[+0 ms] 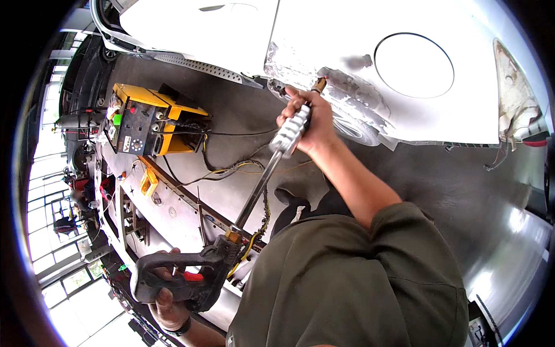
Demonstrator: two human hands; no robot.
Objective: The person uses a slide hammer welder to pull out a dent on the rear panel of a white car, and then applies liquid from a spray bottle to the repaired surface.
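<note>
left hand (pixel 166 307) clamped round one black looped handle (pixel 213 263), i grip one ribbed metal cylinder (pixel 287 135) in my right hand (pixel 317 124), one rough-patched white panel (pixel 329 32) beyond it.

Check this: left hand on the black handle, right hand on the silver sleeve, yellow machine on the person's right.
Wrong side: the head view shows the yellow machine on the person's left. The left hand is on the black handle and the right hand on the silver sleeve.
</note>
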